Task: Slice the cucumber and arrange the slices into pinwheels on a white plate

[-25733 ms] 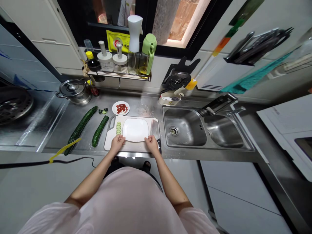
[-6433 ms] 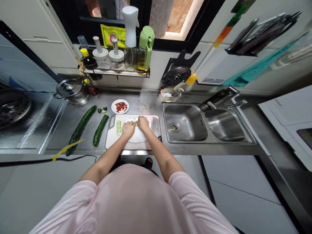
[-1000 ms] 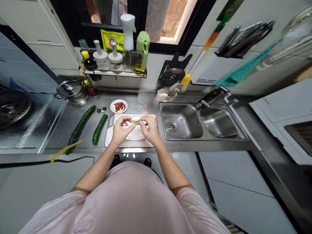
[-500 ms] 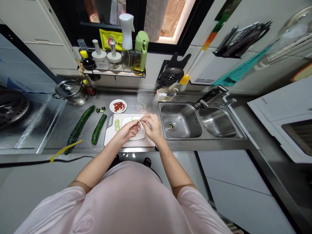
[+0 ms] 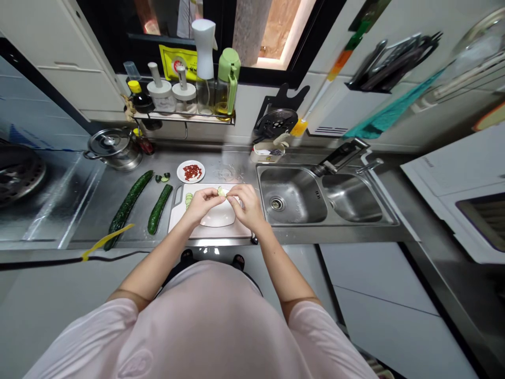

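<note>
At mid-frame, the left hand [image 5: 202, 203] and right hand [image 5: 248, 208] pinch a cucumber slice [image 5: 221, 191]. Both partly hide the white plate [image 5: 218, 217].

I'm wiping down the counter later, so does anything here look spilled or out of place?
Two small things. What look like wet splashes mark the steel counter behind the cutting board, breaking up its surface. The longer cucumber reaches the counter's front edge, where it might get knocked.

Mod. lt | glare, steel ctr [image 5: 92, 210] | warm glow @ window pane [image 5: 278, 34] | edges stretched
</note>
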{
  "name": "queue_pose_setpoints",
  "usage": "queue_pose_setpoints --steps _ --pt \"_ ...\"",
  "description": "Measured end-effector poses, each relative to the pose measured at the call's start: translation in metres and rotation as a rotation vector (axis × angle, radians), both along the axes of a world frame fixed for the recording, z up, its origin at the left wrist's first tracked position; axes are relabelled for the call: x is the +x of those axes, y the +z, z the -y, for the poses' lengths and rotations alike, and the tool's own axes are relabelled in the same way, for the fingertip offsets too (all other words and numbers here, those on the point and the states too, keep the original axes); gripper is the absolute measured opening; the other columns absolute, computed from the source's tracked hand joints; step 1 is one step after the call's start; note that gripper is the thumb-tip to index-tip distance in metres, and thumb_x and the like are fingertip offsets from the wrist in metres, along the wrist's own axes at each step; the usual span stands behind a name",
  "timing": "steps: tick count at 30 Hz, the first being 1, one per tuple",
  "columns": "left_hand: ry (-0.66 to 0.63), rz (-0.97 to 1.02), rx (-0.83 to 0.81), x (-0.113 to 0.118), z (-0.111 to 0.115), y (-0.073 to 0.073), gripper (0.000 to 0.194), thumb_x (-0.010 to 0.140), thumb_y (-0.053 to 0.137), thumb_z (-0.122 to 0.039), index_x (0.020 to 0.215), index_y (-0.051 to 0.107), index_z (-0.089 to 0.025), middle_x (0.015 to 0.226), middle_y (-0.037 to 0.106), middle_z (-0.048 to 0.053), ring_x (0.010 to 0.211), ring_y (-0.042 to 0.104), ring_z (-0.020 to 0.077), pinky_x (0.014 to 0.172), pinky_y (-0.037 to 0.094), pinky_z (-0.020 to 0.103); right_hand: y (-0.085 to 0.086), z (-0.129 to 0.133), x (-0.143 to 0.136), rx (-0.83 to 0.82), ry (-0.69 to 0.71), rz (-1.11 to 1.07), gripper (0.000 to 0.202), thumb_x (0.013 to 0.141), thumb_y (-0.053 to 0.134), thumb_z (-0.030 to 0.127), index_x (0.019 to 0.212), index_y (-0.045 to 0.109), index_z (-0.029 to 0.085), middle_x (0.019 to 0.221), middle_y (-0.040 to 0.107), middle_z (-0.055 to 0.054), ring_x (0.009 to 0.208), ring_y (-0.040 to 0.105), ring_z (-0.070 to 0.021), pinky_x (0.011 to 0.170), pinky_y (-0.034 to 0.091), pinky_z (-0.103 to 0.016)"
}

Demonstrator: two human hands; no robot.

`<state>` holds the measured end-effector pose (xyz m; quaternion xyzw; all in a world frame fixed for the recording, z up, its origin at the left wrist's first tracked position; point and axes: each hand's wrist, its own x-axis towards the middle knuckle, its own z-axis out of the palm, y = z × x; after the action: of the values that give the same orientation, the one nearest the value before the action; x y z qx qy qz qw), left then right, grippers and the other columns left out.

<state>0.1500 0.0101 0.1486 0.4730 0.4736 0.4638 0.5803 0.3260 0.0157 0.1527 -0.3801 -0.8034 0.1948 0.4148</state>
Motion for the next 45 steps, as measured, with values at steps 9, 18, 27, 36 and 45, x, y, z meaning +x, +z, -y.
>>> queue_pose_setpoints --steps 9,18,27,36,45 --pt "0.022 -0.177 0.18 -0.004 -0.004 0.002 0.026 0.068 0.073 -0.04 0.074 0.067 -0.015 0.07 0.062 0.001 0.064 0.052 0.0116 0.061 0.04 0.024 0.006 -0.001 -0.001 -0.034 0.021 0.026 0.018 0.095 0.047 0.032 0.094 0.063 0.023 0.095 0.061 -0.006 0.096 0.053 -0.0221 0.089 0.04 -0.04" --pt "-0.021 -0.259 0.23 0.0 -0.015 -0.005 0.023 0.071 0.069 -0.039 0.073 0.066 -0.016 0.064 0.056 -0.002 0.056 0.044 0.009 0.055 0.034 0.023 -0.008 -0.008 0.003 -0.154 -0.036 0.039 0.018 0.093 0.05 0.032 0.084 0.062 0.021 0.084 0.061 -0.003 0.084 0.055 -0.0184 0.08 0.041 -0.032" --pt "-0.133 -0.218 0.098 0.004 -0.043 -0.065 0.031 0.067 0.068 -0.046 0.068 0.063 -0.016 0.068 0.059 0.0 0.065 0.05 0.0125 0.065 0.039 0.025 -0.057 -0.035 0.011 -0.39 -0.034 0.051 0.012 0.085 0.053 0.022 0.082 0.064 0.019 0.075 0.064 0.0 0.071 0.056 -0.0139 0.067 0.04 -0.025" --pt "-0.103 -0.42 -0.107 0.009 -0.06 -0.14 0.028 0.059 0.069 -0.041 0.063 0.058 -0.017 0.057 0.052 -0.004 0.057 0.045 0.011 0.057 0.035 0.023 -0.136 -0.056 0.01 -0.582 -0.12 0.238 0.009 0.083 0.057 0.018 0.084 0.065 0.016 0.077 0.068 -0.002 0.071 0.058 -0.0136 0.067 0.039 -0.022" --pt "-0.111 -0.647 -0.155 0.014 -0.069 -0.167 0.017 0.06 0.071 -0.03 0.057 0.059 -0.018 0.053 0.052 -0.003 0.056 0.044 0.0125 0.057 0.032 0.026 -0.163 -0.055 0.006 -0.577 -0.16 0.413 0.013 0.086 0.054 0.02 0.088 0.066 0.016 0.087 0.068 -0.007 0.078 0.058 -0.0158 0.07 0.038 -0.024"
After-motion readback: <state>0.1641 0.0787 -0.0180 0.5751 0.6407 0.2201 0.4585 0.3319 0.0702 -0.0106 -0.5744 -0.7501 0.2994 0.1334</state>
